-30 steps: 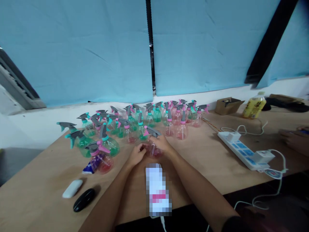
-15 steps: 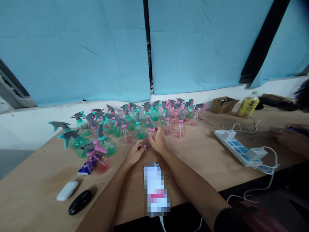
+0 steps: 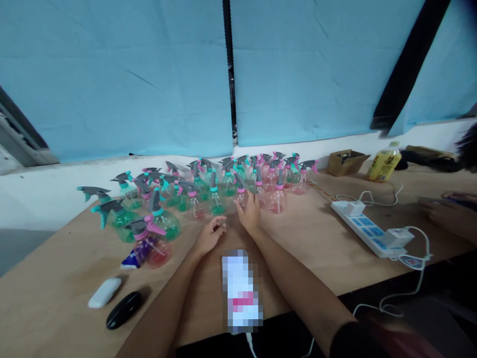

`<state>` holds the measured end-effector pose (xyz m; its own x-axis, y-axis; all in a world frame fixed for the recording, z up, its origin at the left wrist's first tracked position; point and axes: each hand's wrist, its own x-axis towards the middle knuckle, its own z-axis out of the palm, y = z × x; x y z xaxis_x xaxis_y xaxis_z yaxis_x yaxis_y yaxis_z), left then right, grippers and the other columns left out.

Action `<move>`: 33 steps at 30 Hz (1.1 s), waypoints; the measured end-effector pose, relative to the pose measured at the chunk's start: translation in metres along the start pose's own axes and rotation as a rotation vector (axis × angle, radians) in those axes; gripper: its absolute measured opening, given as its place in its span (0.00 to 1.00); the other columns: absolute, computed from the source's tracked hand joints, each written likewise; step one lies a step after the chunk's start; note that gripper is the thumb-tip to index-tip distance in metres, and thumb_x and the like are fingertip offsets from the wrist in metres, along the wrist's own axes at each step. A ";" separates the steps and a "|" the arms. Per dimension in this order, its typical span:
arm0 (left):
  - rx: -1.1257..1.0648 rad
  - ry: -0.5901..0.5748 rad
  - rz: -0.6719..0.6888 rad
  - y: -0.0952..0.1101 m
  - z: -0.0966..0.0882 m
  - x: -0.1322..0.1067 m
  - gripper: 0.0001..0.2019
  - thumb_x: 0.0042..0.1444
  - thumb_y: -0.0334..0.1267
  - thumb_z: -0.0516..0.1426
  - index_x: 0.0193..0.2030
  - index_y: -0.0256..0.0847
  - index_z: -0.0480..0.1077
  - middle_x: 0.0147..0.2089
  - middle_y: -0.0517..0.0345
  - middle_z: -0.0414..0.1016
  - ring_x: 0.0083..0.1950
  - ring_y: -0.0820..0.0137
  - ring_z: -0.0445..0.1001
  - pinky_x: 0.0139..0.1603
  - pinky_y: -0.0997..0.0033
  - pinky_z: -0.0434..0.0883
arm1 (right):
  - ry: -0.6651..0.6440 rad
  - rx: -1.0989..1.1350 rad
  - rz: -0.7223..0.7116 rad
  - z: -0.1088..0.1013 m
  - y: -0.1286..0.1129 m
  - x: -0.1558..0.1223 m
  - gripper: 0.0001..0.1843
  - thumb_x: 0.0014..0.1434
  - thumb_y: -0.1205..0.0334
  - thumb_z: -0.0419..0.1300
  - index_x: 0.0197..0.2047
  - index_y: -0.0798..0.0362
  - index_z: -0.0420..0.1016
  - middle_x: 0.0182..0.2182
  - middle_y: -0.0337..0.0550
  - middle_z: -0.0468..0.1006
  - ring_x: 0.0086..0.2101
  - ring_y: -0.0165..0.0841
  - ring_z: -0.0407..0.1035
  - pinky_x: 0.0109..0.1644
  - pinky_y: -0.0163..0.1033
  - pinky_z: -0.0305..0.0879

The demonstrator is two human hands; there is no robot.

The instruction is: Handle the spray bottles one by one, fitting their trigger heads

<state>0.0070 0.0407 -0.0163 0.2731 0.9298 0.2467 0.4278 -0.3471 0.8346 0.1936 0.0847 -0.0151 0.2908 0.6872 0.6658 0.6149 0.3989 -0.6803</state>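
Observation:
My right hand (image 3: 249,215) is closed round the body of a clear pink spray bottle (image 3: 241,197) with a grey trigger head and pink collar. The bottle stands upright at the front of a crowd of spray bottles, with the thumb on its near left side. My left hand (image 3: 210,233) rests on the table to the left, loosely curled and holding nothing. Just behind it are a green spray bottle (image 3: 216,203) and another pink spray bottle (image 3: 196,210). Between my forearms lies a phone (image 3: 242,293), its screen blurred out, with a white cable plugged in.
At left are a large pink spray bottle (image 3: 156,252), a purple packet (image 3: 130,260), a white case (image 3: 105,292) and a black case (image 3: 124,310). On the right lie a power strip (image 3: 363,228), a cardboard box (image 3: 346,162), a yellow-labelled bottle (image 3: 383,163) and another person's hand (image 3: 437,211).
My right hand and the pink spray bottle have moved slightly right and away, lining up with the front bottles. My left hand has stayed nearly in place.

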 end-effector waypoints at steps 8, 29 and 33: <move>0.023 -0.001 0.004 -0.001 0.000 0.000 0.17 0.61 0.45 0.55 0.54 0.42 0.69 0.32 0.60 0.75 0.33 0.69 0.72 0.40 0.69 0.68 | -0.016 0.076 0.055 0.009 0.014 0.000 0.32 0.60 0.49 0.61 0.63 0.53 0.61 0.56 0.57 0.67 0.57 0.46 0.62 0.58 0.49 0.63; 0.025 0.001 0.004 0.002 0.000 0.000 0.17 0.60 0.45 0.55 0.53 0.42 0.71 0.32 0.59 0.75 0.34 0.68 0.72 0.40 0.69 0.67 | -0.038 0.159 0.103 0.010 0.014 -0.004 0.26 0.55 0.67 0.54 0.58 0.53 0.65 0.51 0.53 0.68 0.46 0.39 0.69 0.53 0.46 0.67; 0.030 -0.008 -0.007 0.002 -0.001 0.000 0.17 0.61 0.45 0.54 0.53 0.42 0.71 0.33 0.59 0.75 0.35 0.68 0.72 0.40 0.69 0.67 | 0.109 0.111 0.076 -0.003 0.008 0.002 0.31 0.55 0.69 0.52 0.62 0.54 0.59 0.55 0.55 0.66 0.55 0.42 0.63 0.59 0.50 0.62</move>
<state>0.0074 0.0397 -0.0140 0.2768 0.9314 0.2363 0.4557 -0.3438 0.8211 0.2011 0.0872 -0.0183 0.4147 0.6502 0.6366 0.5055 0.4171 -0.7553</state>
